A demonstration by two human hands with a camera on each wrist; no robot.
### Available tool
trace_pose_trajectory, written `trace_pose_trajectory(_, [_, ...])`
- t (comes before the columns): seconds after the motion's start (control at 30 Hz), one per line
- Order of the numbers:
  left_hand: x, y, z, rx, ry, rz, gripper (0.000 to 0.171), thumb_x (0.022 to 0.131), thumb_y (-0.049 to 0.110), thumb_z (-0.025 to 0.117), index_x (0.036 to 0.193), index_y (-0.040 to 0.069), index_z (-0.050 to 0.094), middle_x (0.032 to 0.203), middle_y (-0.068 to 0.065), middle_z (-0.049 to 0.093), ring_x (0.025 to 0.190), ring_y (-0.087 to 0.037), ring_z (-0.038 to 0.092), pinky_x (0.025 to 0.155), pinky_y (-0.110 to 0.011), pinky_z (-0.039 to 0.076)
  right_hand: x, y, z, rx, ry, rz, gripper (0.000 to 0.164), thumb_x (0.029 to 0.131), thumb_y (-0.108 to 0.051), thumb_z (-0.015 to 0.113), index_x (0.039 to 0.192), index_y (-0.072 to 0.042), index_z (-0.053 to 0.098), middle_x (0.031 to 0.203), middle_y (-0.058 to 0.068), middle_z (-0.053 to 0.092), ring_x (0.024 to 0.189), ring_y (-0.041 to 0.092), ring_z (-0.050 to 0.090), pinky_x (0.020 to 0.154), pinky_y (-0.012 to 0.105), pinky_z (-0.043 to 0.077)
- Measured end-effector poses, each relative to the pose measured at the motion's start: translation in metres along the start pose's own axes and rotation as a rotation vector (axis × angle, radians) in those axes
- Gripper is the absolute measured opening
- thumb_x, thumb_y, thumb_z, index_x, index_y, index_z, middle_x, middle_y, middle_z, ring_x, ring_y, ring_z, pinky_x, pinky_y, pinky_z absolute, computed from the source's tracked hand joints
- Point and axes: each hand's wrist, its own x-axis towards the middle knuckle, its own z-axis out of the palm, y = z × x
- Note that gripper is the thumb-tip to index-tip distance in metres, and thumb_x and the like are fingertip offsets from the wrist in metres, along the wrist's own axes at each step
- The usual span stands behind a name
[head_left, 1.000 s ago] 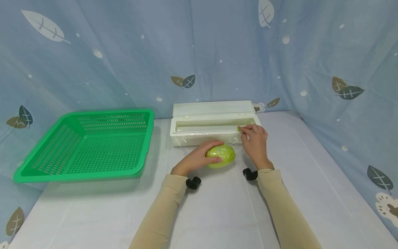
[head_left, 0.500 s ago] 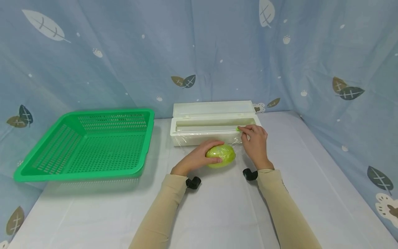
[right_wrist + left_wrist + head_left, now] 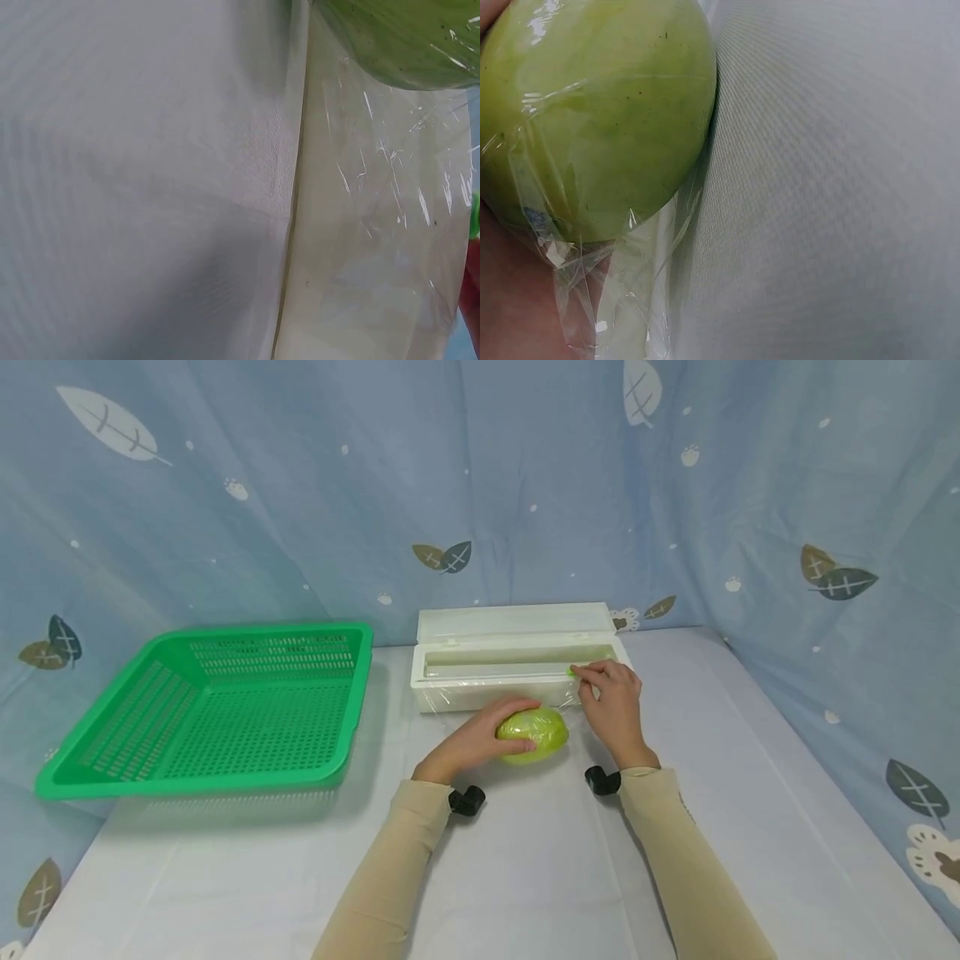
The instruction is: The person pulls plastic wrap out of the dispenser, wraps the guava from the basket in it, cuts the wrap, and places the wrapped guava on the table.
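My left hand (image 3: 474, 739) grips a smooth yellow-green fruit (image 3: 546, 732) on the table, thumb along its near side and fingers over the top. Clear cling film (image 3: 574, 289) wraps the fruit, creased where it gathers in the left wrist view. From there the film stretches to a white cling film dispenser (image 3: 468, 697), whose lid stands open at the back. My right hand (image 3: 617, 706) pinches a small bright green slide cutter (image 3: 572, 672) on the dispenser's front rim, towards its right end. In the right wrist view, only a bit of that cutter (image 3: 475, 216) shows, beside a fingertip.
A large green plastic basket (image 3: 348, 727) stands on the left of the white-covered table (image 3: 532, 868). Behind everything hangs a blue curtain (image 3: 300, 485) with a leaf pattern. Black wrist cameras (image 3: 467, 802) sit under both wrists.
My right hand has slid slightly left along the dispenser's rim with the green slide cutter. The left hand and the fruit keep their place.
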Motion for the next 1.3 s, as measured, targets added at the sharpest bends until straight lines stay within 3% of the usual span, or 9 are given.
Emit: trace_pose_trajectory(1.3, [-0.0004,0.0007,0.0003,-0.007,0.001,-0.012,0.063,0.077,0.046,0.065,0.132,0.027,0.041,0.13,0.009,0.039,0.117,-0.01,0.036,0.096,-0.036,0.032,-0.001,-0.0098,0.0052,0.006,-0.066,-0.043,0.026,0.083,-0.005,0.055,0.106,-0.012,0.067,0.097,0.003,0.058,0.098,0.023,0.051,0.099,0.052,0.015])
